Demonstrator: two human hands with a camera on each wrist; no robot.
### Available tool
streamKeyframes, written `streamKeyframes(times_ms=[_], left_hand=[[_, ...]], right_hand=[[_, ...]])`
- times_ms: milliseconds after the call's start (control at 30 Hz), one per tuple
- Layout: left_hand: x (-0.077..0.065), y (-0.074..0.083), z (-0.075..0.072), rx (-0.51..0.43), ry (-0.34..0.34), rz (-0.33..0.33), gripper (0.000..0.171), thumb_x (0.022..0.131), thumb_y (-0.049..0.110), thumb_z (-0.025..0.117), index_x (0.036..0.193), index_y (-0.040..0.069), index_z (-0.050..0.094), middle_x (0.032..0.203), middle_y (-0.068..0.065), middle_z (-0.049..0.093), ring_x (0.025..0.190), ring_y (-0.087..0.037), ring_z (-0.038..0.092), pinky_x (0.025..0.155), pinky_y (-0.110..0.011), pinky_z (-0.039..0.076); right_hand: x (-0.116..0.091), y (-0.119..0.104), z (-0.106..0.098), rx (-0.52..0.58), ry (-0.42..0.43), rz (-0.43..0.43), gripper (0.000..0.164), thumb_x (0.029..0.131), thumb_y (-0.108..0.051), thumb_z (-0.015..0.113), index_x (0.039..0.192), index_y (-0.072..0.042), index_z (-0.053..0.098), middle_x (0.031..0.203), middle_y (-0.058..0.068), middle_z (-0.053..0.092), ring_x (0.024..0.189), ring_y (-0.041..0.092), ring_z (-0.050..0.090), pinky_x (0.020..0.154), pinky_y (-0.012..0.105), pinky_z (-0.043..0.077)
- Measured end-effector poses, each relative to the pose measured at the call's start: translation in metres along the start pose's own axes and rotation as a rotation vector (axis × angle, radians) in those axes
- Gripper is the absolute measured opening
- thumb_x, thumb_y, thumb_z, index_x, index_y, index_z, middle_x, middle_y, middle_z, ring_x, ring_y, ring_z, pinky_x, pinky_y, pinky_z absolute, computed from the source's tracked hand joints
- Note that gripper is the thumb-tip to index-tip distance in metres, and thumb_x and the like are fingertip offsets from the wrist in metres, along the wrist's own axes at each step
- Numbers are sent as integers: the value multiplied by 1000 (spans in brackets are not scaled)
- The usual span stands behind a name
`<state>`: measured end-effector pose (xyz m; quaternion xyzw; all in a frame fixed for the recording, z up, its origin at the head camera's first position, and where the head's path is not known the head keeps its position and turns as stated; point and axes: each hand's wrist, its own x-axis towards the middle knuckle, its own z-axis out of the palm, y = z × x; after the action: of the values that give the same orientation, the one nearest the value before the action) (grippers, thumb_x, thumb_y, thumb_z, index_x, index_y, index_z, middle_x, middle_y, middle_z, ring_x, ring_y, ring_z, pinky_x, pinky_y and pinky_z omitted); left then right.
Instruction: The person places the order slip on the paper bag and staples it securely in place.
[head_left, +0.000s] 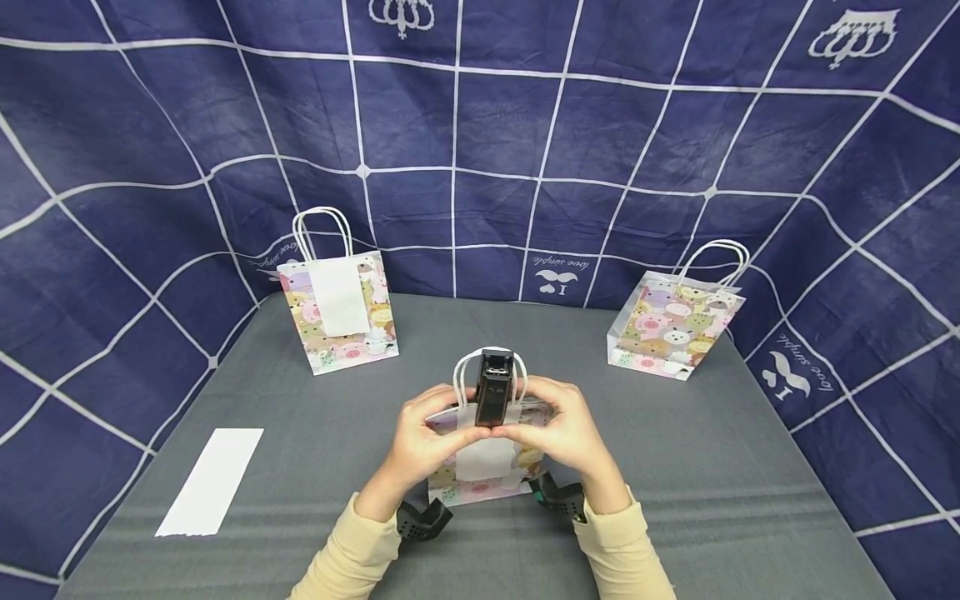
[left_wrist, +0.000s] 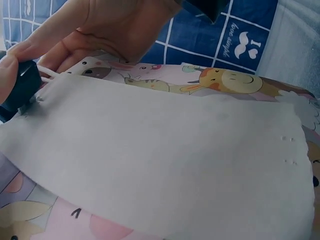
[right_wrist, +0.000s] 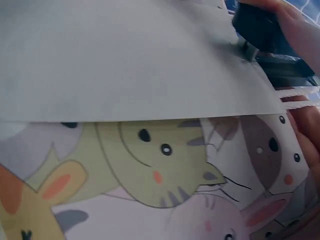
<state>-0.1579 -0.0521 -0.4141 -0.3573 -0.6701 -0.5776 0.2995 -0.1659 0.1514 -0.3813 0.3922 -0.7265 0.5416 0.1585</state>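
Observation:
Both hands hold a black stapler (head_left: 495,396) at the top edge of an animal-print paper bag (head_left: 444,483) in the middle of the table. The left hand (head_left: 422,436) grips its left side and the right hand (head_left: 567,431) its right, thumbs meeting at the near end. A white paper sheet (left_wrist: 175,150) hangs over the bag's front, its upper edge between the stapler's jaws in the right wrist view. White twisted handles (head_left: 459,379) rise on both sides of the stapler. Some fingers are hidden behind the bag's top.
At the back left stands a similar bag (head_left: 302,315) with a white sheet (head_left: 341,296) on its front. Another bag (head_left: 675,325) leans at the back right. A white paper strip (head_left: 212,482) lies on the grey table (head_left: 720,483) at left. Blue cloth (head_left: 495,208) hangs behind.

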Motion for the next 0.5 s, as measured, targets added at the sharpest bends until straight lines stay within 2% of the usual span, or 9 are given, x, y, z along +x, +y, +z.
streamKeyframes(times_ms=[133, 267, 367, 500], left_hand=[[6, 13, -1, -37, 16, 25, 34, 73, 19, 82, 92, -5, 67, 81, -14, 67, 77, -20, 62, 74, -22, 47], [14, 29, -4, -80, 17, 4, 33, 60, -3, 85, 88, -5, 67, 78, -14, 67, 74, -17, 62, 70, -22, 47], [16, 34, -6, -109, 2, -26, 37, 53, -15, 82, 86, -6, 67, 78, -14, 67, 76, -15, 62, 70, -21, 47], [16, 33, -7, -134, -7, -32, 38, 53, -17, 81, 86, -5, 68, 78, -14, 67, 76, -14, 63, 69, -21, 48]], right_hand=[[0, 1, 3, 25, 14, -44, 42, 62, 0, 86, 99, -4, 68, 96, 9, 69, 87, 15, 65, 76, 28, 50], [1, -1, 6, 68, 25, -85, 38, 64, -3, 85, 99, -2, 68, 94, 10, 70, 84, 15, 65, 73, 28, 52], [1, -4, 8, 90, 39, -115, 36, 66, -6, 85, 98, -1, 68, 91, 10, 70, 81, 15, 65, 70, 27, 52], [2, -6, 7, 87, 39, -113, 36, 65, -5, 86, 96, -2, 68, 89, 10, 70, 79, 15, 65, 70, 27, 52]])
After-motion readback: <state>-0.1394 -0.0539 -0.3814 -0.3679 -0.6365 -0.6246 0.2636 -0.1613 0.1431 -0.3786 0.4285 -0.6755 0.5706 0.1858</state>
